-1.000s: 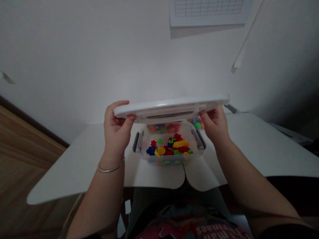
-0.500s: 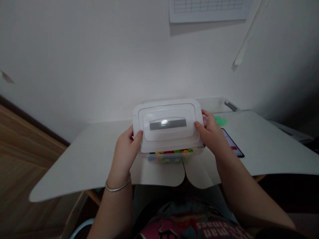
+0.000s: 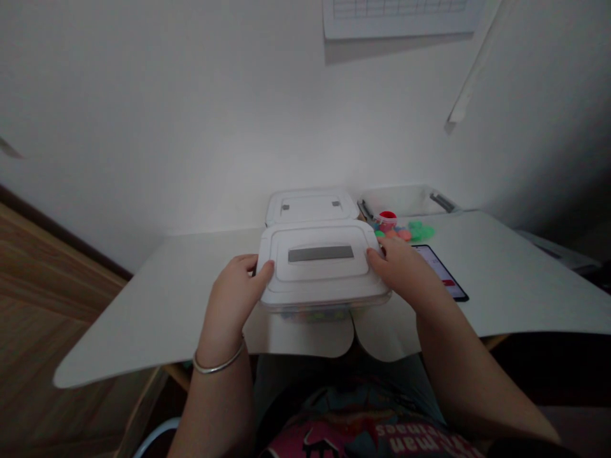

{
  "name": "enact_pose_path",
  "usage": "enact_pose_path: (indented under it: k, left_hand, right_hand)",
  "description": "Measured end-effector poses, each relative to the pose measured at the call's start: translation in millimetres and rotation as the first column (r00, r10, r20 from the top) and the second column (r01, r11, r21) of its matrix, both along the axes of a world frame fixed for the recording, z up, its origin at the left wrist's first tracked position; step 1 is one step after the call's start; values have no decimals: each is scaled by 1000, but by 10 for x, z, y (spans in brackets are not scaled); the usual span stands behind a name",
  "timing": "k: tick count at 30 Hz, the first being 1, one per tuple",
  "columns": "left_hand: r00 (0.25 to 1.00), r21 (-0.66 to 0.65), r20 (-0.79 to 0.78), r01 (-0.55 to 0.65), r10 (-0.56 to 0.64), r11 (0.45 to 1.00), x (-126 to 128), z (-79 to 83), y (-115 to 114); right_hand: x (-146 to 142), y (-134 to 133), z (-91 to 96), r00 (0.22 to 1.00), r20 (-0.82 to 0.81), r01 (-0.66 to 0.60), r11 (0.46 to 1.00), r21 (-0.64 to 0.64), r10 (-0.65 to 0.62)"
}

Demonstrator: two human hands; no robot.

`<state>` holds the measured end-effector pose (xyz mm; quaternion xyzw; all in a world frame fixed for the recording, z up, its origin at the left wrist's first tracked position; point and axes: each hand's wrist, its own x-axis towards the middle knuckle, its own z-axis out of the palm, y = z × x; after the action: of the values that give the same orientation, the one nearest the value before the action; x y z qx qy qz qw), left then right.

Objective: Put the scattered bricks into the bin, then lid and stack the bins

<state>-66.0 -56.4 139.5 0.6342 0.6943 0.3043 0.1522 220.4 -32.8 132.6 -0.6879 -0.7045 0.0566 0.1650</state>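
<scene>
Left hand: the left hand (image 3: pixel 233 296) lies at the near left of the lid (image 3: pixel 319 277), thumb on its edge, fingers relaxed rather than clenched; I cannot tell whether it grips or only steadies. A thin bangle (image 3: pixel 218 367) circles the wrist.

Right hand: the right hand (image 3: pixel 403 270) rests on the lid's right end, fingers spread across the corner. It is not visibly clenched, and whether it grips or presses cannot be told.

Box: the clear plastic box (image 3: pixel 324 306) sits on the table (image 3: pixel 143 324), at its near edge between the hands. The white lid lies on top, with a grey strip across its middle. Colored pieces show faintly through the box's near wall.

Around the box: a second lidded box (image 3: pixel 310 207) stands just behind it. Farther right, behind it, are a white tub (image 3: pixel 405 200), a red-capped cup (image 3: pixel 386 221) and green pieces (image 3: pixel 421 231). A phone (image 3: pixel 442 270) lies to its right.

Handling: even pressure from both hands, at opposite ends, looks the surest way to keep a lid this wide level on the rim.
</scene>
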Motion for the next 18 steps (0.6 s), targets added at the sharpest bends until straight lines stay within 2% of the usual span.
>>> enact_pose_path:
  k: [4,9,12,15,18]
  left_hand:
    - [994,-91,-106,15,-24,996,-7,65,-82]
    - [980,-48,-159,115,-122,992,-24,12,-66]
    - [971,-19,-221,93,-95,996,-40,-66,-31]
    - [979,14,-197,57,-53,998,-61,-120,-6]
    - [984,9,-132,120,-118,993,-72,-146,17]
  right_hand:
    - [3,-54,65,999,6,-46,998,-53,47]
    - [-3,-63,78,998,53,-24,995,-97,29]
    - [5,-40,37,997,68,-24,989,-145,35]
    - [12,-34,-3,997,63,-25,991,-132,33]
    - [8,-44,-28,999,51,-16,997,-71,20]
